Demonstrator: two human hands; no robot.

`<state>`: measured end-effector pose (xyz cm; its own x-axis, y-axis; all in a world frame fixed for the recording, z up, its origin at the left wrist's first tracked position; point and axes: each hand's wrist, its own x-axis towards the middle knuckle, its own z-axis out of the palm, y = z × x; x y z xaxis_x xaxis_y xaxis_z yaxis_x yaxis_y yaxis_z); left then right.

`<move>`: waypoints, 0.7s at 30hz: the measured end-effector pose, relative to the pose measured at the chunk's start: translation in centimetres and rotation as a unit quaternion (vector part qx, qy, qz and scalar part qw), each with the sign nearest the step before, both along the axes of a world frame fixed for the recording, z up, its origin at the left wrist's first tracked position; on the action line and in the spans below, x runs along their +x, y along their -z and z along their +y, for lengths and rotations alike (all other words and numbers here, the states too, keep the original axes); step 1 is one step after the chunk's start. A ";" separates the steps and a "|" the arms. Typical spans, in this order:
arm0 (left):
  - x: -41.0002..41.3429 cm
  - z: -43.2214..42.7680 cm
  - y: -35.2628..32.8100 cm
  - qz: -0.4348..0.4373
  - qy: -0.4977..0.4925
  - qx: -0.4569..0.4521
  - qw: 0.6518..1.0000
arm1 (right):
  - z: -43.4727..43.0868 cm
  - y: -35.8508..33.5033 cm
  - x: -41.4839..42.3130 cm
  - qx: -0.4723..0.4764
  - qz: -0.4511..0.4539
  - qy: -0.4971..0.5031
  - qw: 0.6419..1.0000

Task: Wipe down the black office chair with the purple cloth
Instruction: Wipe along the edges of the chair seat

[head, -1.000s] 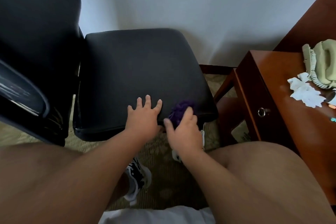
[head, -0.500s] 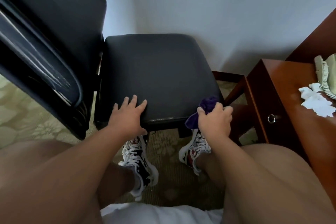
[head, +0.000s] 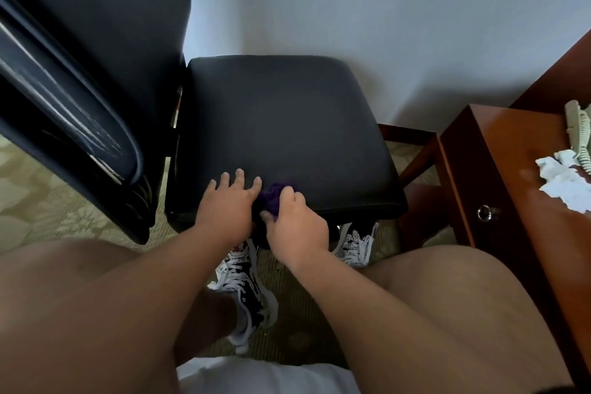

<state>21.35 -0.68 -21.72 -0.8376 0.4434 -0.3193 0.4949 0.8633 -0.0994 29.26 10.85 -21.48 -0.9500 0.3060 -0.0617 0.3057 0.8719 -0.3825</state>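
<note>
**Purple cloth bunched at the near edge of the seat**

Most of the purple cloth [head: 271, 197] is hidden. Only a crumpled, dark violet tuft shows between the 2 hands. The right hand [head: 297, 227] covers the rest, its fingers curled around the bundle and holding it against the near edge of the black office chair [head: 281, 125]. The left hand [head: 224, 211] lies flat on the same edge just left of the cloth, fingers straight and spread, gripping nothing.

The chair's base is out of sight beneath the seat cushion [head: 319, 96]. Its backrest [head: 96, 41] is cut off at the top and left. The cushion is smooth, matte and square with rounded corners, and a stitched seam runs along its near side.

On the right stands a glossy reddish wooden desk [head: 511, 153] with a round metal drawer knob [head: 484, 213]. On its top lies crumpled white paper [head: 566, 184]. Beside that is a pale green corded phone [head: 580, 128], clipped by the right edge.

Patterned beige carpet [head: 41, 189] covers the floor, and a plain pale wall [head: 383, 9] stands behind the chair. 2 laced sneakers [head: 246, 291] show below the hands, 1 partly hidden by the right arm.
</note>
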 end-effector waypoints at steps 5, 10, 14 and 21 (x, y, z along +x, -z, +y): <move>0.1 0.0 -0.6 -0.038 -0.005 0.008 0.999 | 4.0 -0.7 0.9 -0.014 -0.024 0.051 0.998; 0.3 0.5 -0.7 -0.042 -0.001 0.013 0.999 | 10.5 -1.9 2.4 -0.067 -0.068 0.219 0.971; 0.7 1.1 -0.3 -0.023 0.011 0.009 1.000 | 9.6 -1.8 1.9 -0.072 -0.067 0.209 0.973; 0.8 1.5 0.2 0.010 0.027 -0.008 1.000 | 1.2 -0.6 0.7 -0.067 -0.057 0.044 0.995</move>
